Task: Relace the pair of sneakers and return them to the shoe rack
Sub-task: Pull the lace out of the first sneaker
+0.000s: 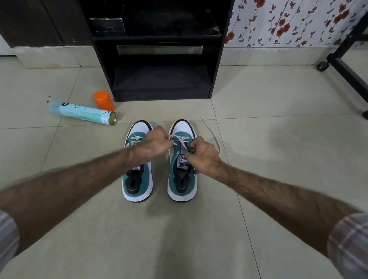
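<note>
Two teal-and-white sneakers stand side by side on the tiled floor, toes toward twelve o'clock, just short of the black shoe rack they belong in, so both are within easy reach for lacing. The left sneaker already shows crossed lace over its front eyelets. Both hands work on the right sneaker: the left hand reaches across from nine o'clock with fingers curled, pinching the white lace at the eyelets, while the right hand grips the lace at the three o'clock side, likely to draw it through and keep tension. The lace's free end trails out toward one o'clock, so I judge this shoe only partly laced. At ten o'clock a pale spray can lies on its side beside its orange cap
</note>
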